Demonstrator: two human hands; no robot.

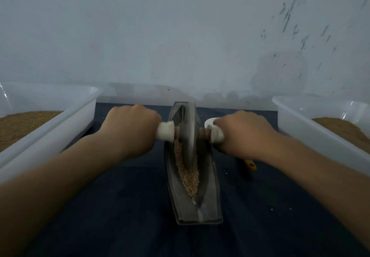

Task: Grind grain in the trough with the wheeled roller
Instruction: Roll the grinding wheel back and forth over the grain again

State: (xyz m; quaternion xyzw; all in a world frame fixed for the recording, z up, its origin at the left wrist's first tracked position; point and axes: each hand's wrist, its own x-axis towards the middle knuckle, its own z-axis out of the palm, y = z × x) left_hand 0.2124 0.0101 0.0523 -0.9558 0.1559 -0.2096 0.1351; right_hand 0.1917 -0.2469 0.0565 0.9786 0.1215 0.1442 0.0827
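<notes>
A long grey metal trough (210,200) lies lengthwise on the dark cloth in the middle of the head view. Pale crushed grain (190,178) fills its groove toward the near end. A grey metal wheel (189,134) stands upright in the groove at the trough's far half, on an axle with white handles. My left hand (130,128) grips the left handle (165,133). My right hand (240,134) grips the right handle (215,132). Both forearms reach forward from the bottom corners.
A white plastic tub (60,122) holding brown grain stands at the left. A second white tub (300,128) with brown grain stands at the right. A small yellow object (251,165) lies under my right wrist. A pale wall rises right behind the table.
</notes>
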